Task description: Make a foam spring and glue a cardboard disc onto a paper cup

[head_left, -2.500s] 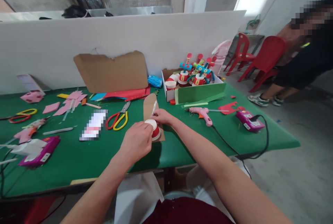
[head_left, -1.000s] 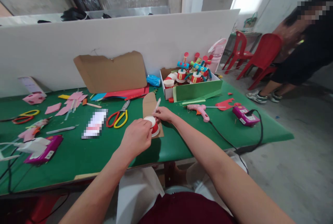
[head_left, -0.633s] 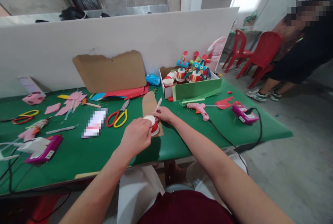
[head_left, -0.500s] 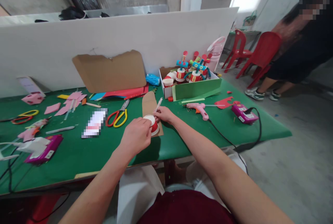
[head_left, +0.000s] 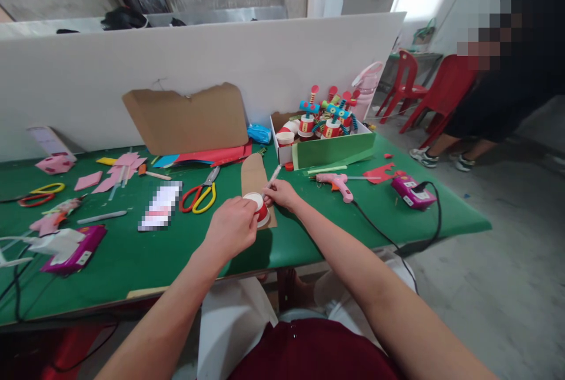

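1. Left hand (head_left: pixel 232 228), fingers closed, grips the red cup (head_left: pixel 258 207) at frame centre, over the cardboard piece (head_left: pixel 253 177) on the table (head_left: pixel 309 239).
2. Right hand (head_left: pixel 281 193) fingers pinch a thin white stick (head_left: pixel 273 176) against the cup.

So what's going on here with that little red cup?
A person works at a green table. The left hand holds a small red cup, white end up, on a cardboard piece. The right hand holds a thin white stick against the cup's edge. Behind stands a box of decorated cups, with a pink glue gun lying nearby.
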The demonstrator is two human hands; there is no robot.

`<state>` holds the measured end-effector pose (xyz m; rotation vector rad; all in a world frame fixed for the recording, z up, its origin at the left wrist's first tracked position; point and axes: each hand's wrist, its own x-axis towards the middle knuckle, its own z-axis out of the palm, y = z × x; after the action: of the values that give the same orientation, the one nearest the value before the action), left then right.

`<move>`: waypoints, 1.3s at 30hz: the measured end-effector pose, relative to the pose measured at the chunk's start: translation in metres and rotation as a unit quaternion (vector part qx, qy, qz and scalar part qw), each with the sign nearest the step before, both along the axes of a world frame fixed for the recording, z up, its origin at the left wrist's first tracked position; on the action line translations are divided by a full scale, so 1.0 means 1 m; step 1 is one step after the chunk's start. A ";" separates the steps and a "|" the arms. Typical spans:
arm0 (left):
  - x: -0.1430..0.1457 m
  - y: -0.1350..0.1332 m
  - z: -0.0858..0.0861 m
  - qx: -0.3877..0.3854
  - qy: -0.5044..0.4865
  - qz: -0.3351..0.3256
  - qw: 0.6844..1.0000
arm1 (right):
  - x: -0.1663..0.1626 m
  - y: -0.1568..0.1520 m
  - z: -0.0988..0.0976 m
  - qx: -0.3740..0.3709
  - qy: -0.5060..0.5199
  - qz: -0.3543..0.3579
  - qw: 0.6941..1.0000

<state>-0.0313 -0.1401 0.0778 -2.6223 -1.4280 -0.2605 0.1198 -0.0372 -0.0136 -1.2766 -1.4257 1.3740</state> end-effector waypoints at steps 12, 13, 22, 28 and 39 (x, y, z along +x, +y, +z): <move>0.001 -0.001 0.000 0.008 0.005 0.000 1.000 | 0.008 -0.019 0.006 0.022 -0.043 -0.057 0.997; 0.001 -0.001 0.000 0.009 0.004 0.001 1.000 | 0.008 -0.021 0.007 0.022 -0.045 -0.063 0.997; 0.001 -0.002 -0.001 0.018 0.011 0.000 1.000 | 0.009 -0.039 0.010 0.027 -0.054 -0.105 0.993; 0.001 -0.003 -0.001 0.023 0.012 0.003 1.000 | 0.008 -0.049 0.009 0.030 -0.050 -0.126 0.990; 0.001 -0.002 0.000 0.020 0.021 0.008 1.000 | 0.003 -0.067 0.001 0.055 0.003 -0.154 0.987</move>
<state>-0.0308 -0.1425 0.0774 -2.5674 -1.4159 -0.2283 0.1227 -0.1042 -0.0121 -1.3536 -1.2234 1.0763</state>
